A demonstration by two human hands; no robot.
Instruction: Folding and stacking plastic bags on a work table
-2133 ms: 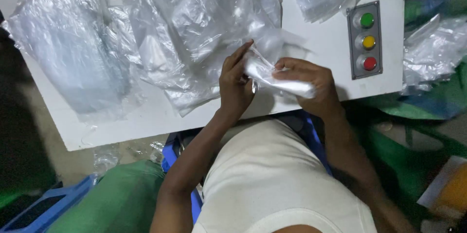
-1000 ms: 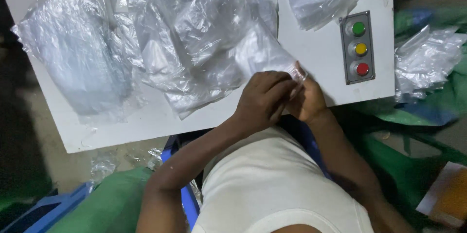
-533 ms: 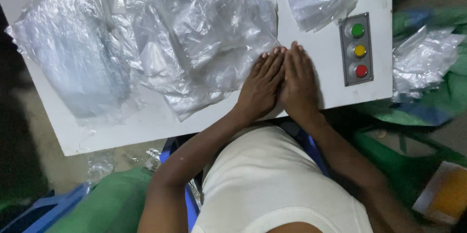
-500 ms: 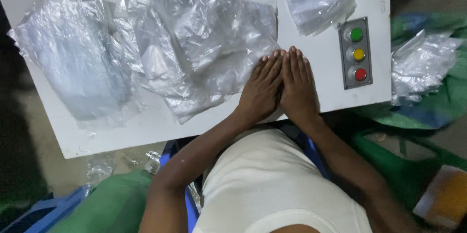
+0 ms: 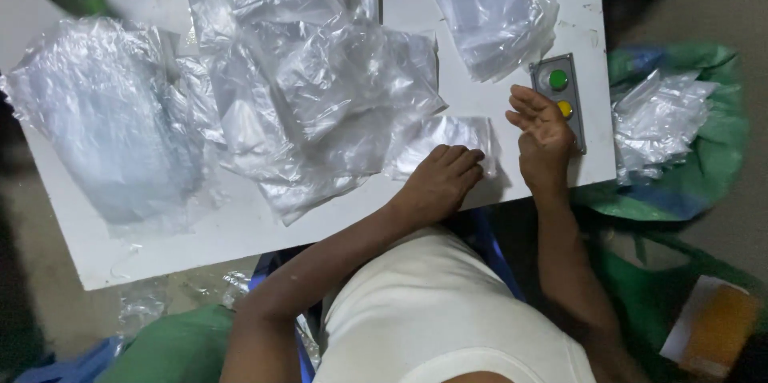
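Nearest the camera, a cream sleeveless top (image 5: pixel 448 311) is seen from above, with both bare forearms stretched forward over the near edge of the white desk (image 5: pixel 200 239).

The left hand (image 5: pixel 438 183) is laid palm down on the desk, its fingers (image 5: pixel 460 160) held together and pressed flat on the near edge of a small clear plastic bag (image 5: pixel 448 139). That bag is spread flat on the desk, just in front of the body and between the two hands.

The right hand (image 5: pixel 542 131) is raised just to the right of the small bag, apart from it, with its fingers (image 5: pixel 524 104) spread open and nothing held in them. It is placed over the lower part of a grey button box (image 5: pixel 560 83) that is set near the right edge of the desk; a green button (image 5: pixel 558 79) and a yellow button (image 5: pixel 566 108) are seen on it, and the lower end is hidden by the hand.

Further out, a large heap of crumpled clear bags (image 5: pixel 304 71) is spread across the middle of the desk, its near corner touching the small bag. To the left, a flatter stack of clear bags (image 5: pixel 104 127) is laid. At the far right of the desk, another bundle of clear bags (image 5: pixel 488 7) is placed beyond the button box.

Off the desk to the right, more clear bags (image 5: pixel 660 115) are piled on green cloth (image 5: pixel 680 191).
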